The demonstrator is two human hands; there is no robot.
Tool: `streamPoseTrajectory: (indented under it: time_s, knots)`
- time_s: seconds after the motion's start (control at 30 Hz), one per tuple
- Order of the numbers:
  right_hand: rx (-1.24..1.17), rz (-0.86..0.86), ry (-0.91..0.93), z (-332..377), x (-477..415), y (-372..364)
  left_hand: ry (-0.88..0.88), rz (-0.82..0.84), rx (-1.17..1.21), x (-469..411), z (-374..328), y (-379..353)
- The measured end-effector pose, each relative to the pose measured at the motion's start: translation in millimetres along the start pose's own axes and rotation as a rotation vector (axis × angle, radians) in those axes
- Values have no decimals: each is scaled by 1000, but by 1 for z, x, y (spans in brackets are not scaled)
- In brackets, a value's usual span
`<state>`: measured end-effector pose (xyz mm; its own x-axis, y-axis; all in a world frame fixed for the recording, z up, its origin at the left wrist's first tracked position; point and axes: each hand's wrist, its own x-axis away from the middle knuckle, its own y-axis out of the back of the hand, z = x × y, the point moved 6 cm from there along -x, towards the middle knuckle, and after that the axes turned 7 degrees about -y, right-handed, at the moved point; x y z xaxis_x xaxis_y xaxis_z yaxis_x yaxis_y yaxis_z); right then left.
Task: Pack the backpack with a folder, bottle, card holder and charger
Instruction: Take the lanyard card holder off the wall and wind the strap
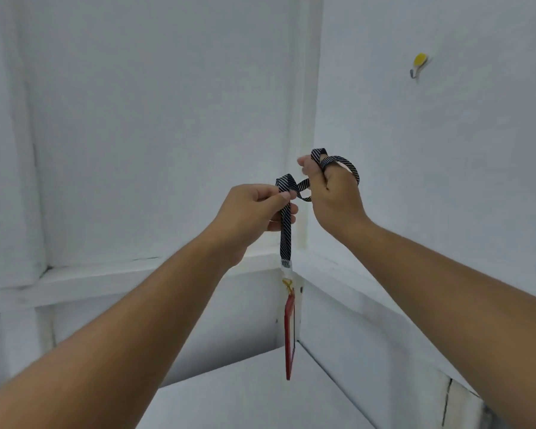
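Red card holder (289, 332) dangling edge-on from striped lanyard (285, 233), in mid-air before a white wall corner. Left hand (254, 212) pinched on the strap, right hand (331, 190) fisted around its loops. Risk: loose coils slipping, tangling, holder swinging. Backpack unseen.

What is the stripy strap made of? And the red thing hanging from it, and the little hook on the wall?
The strap looks like woven fabric: thin white stripes on dark, and it bends and loops softly in both hands. The red card holder seems hard plastic, flat and stiff, seen edge-on. The wall hook looks like a yellow plastic pad with a grey hook, maybe metal; too small to tell.
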<state>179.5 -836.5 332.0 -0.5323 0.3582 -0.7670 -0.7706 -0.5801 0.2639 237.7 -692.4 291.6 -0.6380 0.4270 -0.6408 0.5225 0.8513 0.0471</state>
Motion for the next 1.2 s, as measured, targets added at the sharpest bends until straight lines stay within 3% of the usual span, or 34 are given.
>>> streamPoseTrajectory:
  time_s: [0.2,0.43,0.6,0.77,0.93,1.2]
  knots:
    - [-178,279,-172,26,64,-99,49,-105,-122,64,-15,82]
    - [-508,929,-530,95,193,-227,72,-289,-217,157,-55,212]
    - [-465,1212,-443,150,299,-290,137,-364,-210,226,-89,310]
    - [-670,1224,-359,216,364,-326,174,-353,-218,278,-113,392]
    - [-651,1143,-396,259,402,-351,227,-402,-188,315,-119,453]
    - [-605,1014,-66,306,401,-357,370,-537,-170,364,-95,506]
